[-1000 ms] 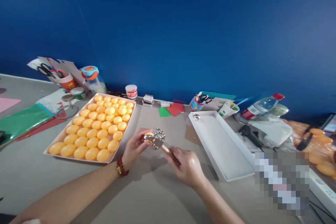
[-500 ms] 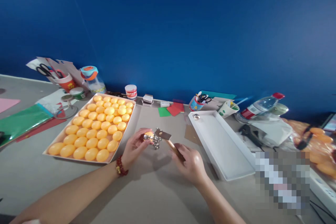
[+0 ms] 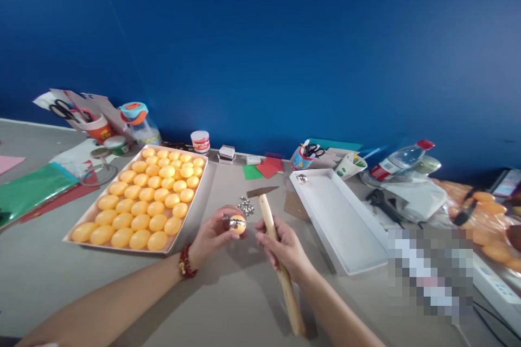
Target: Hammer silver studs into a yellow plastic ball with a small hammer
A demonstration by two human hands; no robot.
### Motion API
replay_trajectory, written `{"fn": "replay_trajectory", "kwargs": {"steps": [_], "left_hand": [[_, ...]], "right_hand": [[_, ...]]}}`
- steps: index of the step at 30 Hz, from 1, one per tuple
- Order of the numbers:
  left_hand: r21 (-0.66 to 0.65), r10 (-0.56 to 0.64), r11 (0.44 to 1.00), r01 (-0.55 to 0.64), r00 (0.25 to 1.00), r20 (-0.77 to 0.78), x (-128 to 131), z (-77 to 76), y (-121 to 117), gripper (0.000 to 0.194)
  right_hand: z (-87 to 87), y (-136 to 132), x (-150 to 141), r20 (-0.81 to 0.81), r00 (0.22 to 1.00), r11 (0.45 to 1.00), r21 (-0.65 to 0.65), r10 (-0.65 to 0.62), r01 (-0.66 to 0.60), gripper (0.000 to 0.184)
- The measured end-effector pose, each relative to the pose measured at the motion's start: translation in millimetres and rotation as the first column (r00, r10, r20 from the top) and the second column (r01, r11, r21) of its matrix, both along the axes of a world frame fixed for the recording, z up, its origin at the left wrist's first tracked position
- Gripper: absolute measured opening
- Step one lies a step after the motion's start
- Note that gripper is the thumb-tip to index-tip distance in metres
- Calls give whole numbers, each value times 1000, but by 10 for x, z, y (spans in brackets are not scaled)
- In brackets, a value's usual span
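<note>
My left hand [image 3: 214, 233] is closed on an orange ball [image 3: 237, 224] with a silver stud on its face, just above the table. My right hand [image 3: 285, 246] grips the wooden handle of a small hammer [image 3: 272, 233], whose metal head [image 3: 262, 191] is raised and tilted back from the ball. A small heap of silver studs [image 3: 245, 206] lies on the table just behind the ball. To the left, a shallow tray [image 3: 191, 217] is packed with several rows of orange balls [image 3: 146, 195].
A long white tray [image 3: 345, 227] with one silver stud at its far end lies to the right. Cups with scissors and pens, coloured paper, a small jar, a water bottle and more orange balls crowd the back and right edges. A blue wall rises behind.
The hammer has swung up: its head, which lay against the ball a second ago, now stands raised above the studs. My left hand keeps the ball, now turned so its stud shows.
</note>
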State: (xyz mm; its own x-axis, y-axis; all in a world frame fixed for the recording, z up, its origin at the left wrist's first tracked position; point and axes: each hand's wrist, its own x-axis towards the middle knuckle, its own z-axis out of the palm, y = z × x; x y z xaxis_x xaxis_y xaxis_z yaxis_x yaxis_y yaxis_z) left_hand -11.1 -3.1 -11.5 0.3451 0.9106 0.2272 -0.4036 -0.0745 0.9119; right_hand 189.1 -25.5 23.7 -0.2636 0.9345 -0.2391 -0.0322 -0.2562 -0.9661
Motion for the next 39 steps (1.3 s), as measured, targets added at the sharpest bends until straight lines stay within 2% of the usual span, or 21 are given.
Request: {"fn": "replay_trajectory", "kwargs": {"steps": [3, 7, 10, 16, 21, 28, 35, 39], "left_hand": [[26, -11, 1000, 11, 1000, -2, 30, -57, -29, 35], [148, 88, 987, -68, 988, -127, 27, -120, -36, 36], [205, 102, 977, -63, 977, -185, 9, -127, -29, 36], [238, 116, 970, -57, 963, -241, 1, -139, -29, 36], [204, 110, 977, -62, 967, -229, 14, -152, -49, 37], [310, 120, 950, -32, 956, -268, 1, -132, -43, 35], [258, 126, 964, -58, 958, -256, 20, -119, -62, 33], [279, 108, 959, -45, 970, -216, 10, -115, -67, 34]], "right_hand": [[-40, -21, -71, -38, 999, 999, -35, 7, -8, 40], [-114, -36, -134, -77, 996, 996, -79, 39, -45, 47], [-157, -41, -168, -131, 989, 992, -94, 67, -80, 49], [-199, -39, -199, -142, 988, 991, -107, 59, -74, 48], [-212, -37, -198, -143, 989, 992, -109, 45, -61, 49], [-200, -37, -209, -161, 986, 991, -125, 35, -55, 48], [-233, -44, -227, -192, 981, 989, -132, 34, -61, 46], [-189, -55, -234, -162, 987, 990, -139, 10, -33, 47]]}}
